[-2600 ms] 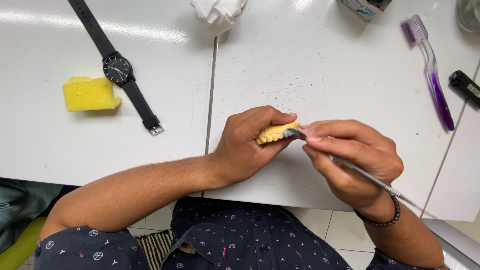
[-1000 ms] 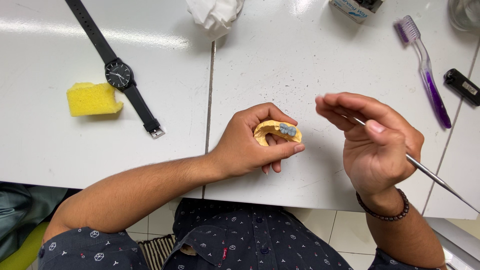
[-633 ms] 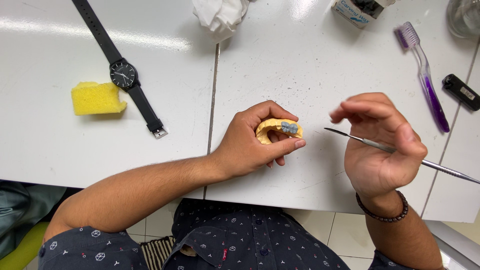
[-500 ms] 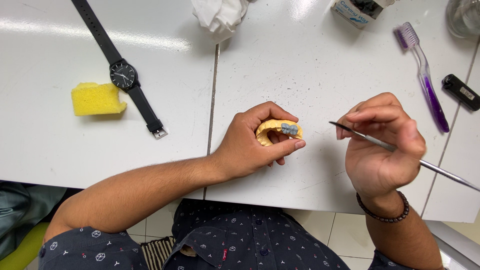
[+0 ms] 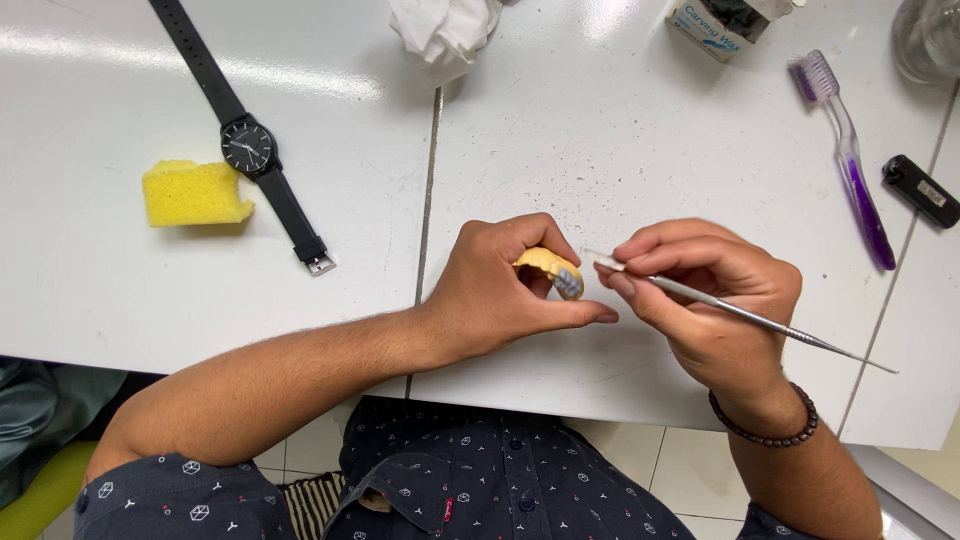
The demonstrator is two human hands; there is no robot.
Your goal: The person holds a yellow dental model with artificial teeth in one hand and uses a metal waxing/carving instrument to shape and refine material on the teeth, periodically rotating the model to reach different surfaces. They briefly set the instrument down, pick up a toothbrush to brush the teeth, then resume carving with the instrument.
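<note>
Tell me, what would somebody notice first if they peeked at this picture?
Probably the two hands in the middle: the left hand holds a small yellow tooth model, and the right hand points a thin metal tool at it. Next, the bright yellow sponge on the left of the white table, beside a black wristwatch. A purple toothbrush lies at the far right.

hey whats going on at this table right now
A person seated at a white table works on a small yellow dental model with both hands. The left hand grips the model, which has grey teeth at its front end. The right hand holds a thin metal instrument like a pen, its tip just beside those teeth. Lying untouched on the table are a yellow sponge, a black wristwatch, a purple toothbrush and crumpled tissue.
</note>
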